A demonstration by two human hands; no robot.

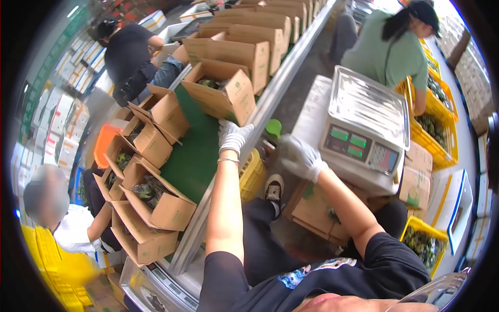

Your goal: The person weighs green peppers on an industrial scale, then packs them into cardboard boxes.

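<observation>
My left hand [235, 137], in a white knit glove, is at the near bottom edge of an open cardboard box [223, 93] on the green conveyor belt [191, 148]. Its fingers are spread along the box's edge rather than wrapped round anything. Dark green produce shows inside that box. My right hand [301, 157], gloved too, is blurred by motion beside the steel-topped scale [368, 117] with lit green displays; its fingers are too smeared to read. A round green plastic piece [273, 127] lies between the two hands.
More open boxes [158, 195] of bagged produce line the belt's left side; others stretch up the belt. A metal rail [286, 75] edges it. Yellow crates [439, 135] stand at right beside a person in green [384, 49]. People [130, 57] also work at left.
</observation>
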